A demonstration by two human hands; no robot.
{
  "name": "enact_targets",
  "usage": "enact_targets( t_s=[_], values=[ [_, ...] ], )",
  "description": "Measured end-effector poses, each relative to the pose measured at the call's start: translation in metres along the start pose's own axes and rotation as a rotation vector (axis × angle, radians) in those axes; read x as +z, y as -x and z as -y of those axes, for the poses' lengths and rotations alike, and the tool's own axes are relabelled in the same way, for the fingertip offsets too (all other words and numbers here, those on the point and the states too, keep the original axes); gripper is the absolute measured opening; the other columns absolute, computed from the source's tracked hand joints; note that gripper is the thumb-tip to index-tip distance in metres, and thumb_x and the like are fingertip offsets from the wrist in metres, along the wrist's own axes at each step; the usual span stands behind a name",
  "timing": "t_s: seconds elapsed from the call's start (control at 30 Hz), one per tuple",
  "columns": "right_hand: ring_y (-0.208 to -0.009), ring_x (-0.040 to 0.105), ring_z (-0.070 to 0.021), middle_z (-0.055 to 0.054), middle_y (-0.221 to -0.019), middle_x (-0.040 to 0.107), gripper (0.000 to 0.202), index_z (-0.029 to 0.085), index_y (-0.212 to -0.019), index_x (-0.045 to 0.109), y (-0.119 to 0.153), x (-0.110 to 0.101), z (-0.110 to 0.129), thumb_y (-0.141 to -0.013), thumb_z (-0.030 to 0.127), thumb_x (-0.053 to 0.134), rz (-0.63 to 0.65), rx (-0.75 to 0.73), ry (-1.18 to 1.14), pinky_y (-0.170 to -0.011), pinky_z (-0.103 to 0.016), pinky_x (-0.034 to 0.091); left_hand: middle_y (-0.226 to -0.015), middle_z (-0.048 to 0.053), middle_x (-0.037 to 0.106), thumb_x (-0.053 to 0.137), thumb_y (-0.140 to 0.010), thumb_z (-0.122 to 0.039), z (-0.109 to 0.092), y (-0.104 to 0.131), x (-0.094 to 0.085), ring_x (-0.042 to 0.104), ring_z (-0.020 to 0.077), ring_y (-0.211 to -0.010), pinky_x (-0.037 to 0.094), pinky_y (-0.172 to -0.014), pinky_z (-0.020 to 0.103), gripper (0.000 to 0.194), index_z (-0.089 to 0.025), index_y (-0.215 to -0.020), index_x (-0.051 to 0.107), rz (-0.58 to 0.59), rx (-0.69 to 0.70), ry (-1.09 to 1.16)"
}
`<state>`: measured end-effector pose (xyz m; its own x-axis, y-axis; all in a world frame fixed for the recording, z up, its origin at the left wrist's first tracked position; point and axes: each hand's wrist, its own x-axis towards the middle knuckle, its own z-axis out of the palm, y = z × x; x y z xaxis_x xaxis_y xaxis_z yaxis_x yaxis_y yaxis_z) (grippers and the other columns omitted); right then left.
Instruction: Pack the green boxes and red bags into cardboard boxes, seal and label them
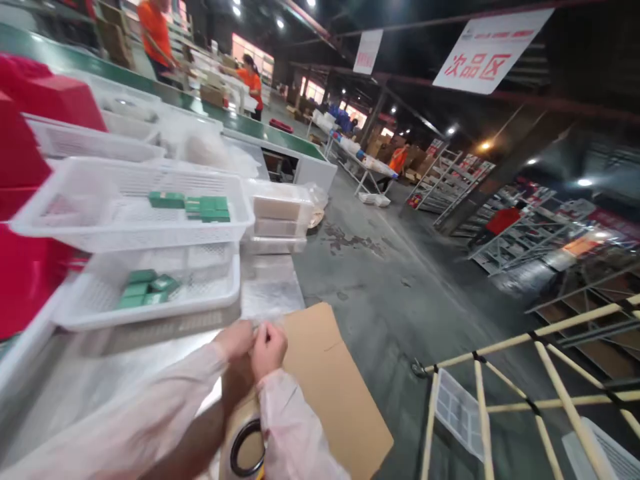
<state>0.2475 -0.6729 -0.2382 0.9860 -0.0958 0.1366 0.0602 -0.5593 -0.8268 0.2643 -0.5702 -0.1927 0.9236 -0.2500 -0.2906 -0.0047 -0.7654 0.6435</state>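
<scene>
My left hand point(236, 340) and my right hand point(269, 348) are close together at the table's front right, fingers closed in a pinch. What they pinch is hidden; a bit of clear plastic film point(274, 327) shows just behind them. Beneath and to the right of my right hand lies a flat brown cardboard sheet point(325, 380), its corner reaching past the table edge. Close to my right forearm is a roll of tape point(234, 453) with a black inner ring, partly covered by the sleeve.
Two white plastic baskets point(150, 323) point(165, 237) hold small green boxes point(215, 208). Plastic-wrapped boxes point(280, 207) are stacked behind my hands. Red bins point(30, 267) stand left. A yellowish tube rack point(480, 413) is on the right. People in orange work beyond the green conveyor point(280, 139).
</scene>
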Motion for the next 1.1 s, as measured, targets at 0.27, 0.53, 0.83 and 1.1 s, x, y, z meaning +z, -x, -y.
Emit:
enact_targets(
  t_s=[0.27, 0.53, 0.83, 1.1],
  values=[
    [-0.084, 0.063, -0.0208, -0.004, -0.088, 0.072, 0.042, 0.021, -0.095, 0.075, -0.046, -0.101, 0.086, -0.064, 0.048, 0.079, 0.485, -0.234, -0.254, -0.079, -0.031, 0.051, -0.093, 0.006, 0.07, 0.06, -0.081, -0.023, -0.04, 0.08, -0.106, 0.06, 0.02, -0.093, 0.044, -0.088, 0.026, 0.012, -0.014, -0.079, 0.068, 0.067, 0.345, -0.241],
    [-0.094, 0.065, -0.0266, -0.008, -0.101, 0.072, 0.075, 0.02, -0.109, 0.068, -0.034, -0.048, 0.101, -0.05, 0.064, 0.086, 1.114, -0.377, -0.577, -0.09, -0.044, 0.05, -0.076, -0.001, 0.062, 0.071, -0.074, -0.025, -0.06, 0.169, -0.191, 0.057, 0.0135, -0.077, 0.044, -0.073, 0.021, 0.015, -0.011, -0.079, 0.067, -0.079, 0.428, -0.103],
    [-0.085, 0.069, -0.024, -0.006, -0.096, 0.074, 0.057, 0.021, -0.111, 0.065, 0.063, -0.018, 0.239, -0.063, 0.045, 0.083, 1.056, -0.581, -0.519, -0.084, -0.04, 0.057, -0.106, 0.01, 0.066, 0.084, -0.063, -0.022, -0.012, 0.318, -0.177, 0.061, 0.0202, -0.095, 0.05, -0.085, 0.033, 0.06, -0.009, -0.117, 0.061, -0.875, 0.073, 0.423],
    [-0.096, 0.069, -0.0253, -0.008, -0.104, 0.074, 0.049, 0.021, -0.11, 0.067, 0.153, 0.059, 0.351, -0.075, 0.056, 0.073, 1.201, -1.115, -0.51, -0.09, -0.041, 0.056, -0.073, -0.003, 0.055, 0.075, -0.064, -0.014, 0.029, 0.464, -0.203, 0.051, 0.01, -0.069, 0.044, -0.069, 0.023, 0.023, -0.012, -0.075, 0.055, -1.171, 0.186, 0.348]
  ],
)
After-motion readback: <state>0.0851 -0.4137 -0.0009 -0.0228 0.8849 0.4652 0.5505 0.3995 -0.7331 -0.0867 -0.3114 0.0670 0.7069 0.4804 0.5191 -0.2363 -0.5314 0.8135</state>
